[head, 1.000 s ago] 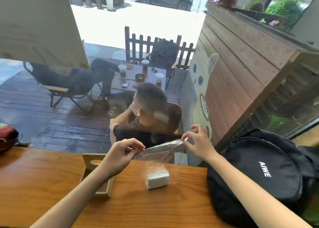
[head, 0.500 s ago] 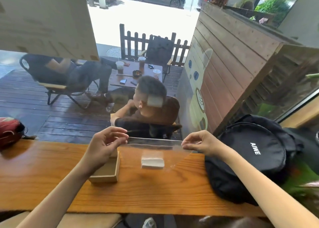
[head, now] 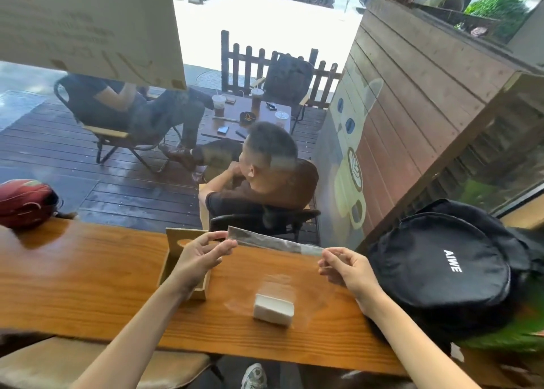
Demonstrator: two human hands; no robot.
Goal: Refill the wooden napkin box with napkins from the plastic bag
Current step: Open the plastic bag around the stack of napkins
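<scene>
A clear plastic bag (head: 273, 242) is stretched between my two hands above the wooden counter. My left hand (head: 203, 254) pinches its top left corner and my right hand (head: 346, 266) pinches its top right corner. A white stack of napkins (head: 273, 309) lies inside the bag's lower part, resting on the counter. The wooden napkin box (head: 175, 248) stands on the counter behind and under my left hand, partly hidden by it; its inside is mostly out of sight.
A black backpack (head: 441, 268) sits on the counter's right end, close to my right forearm. A red helmet (head: 25, 201) lies at the far left. Behind the counter (head: 88, 282) is a window with people seated outside. A padded stool (head: 59, 365) is below.
The view has tipped down and nearer. Both hands have pulled the bag's top edge taut and level, and the napkin stack now sits closer to the counter's front edge.
</scene>
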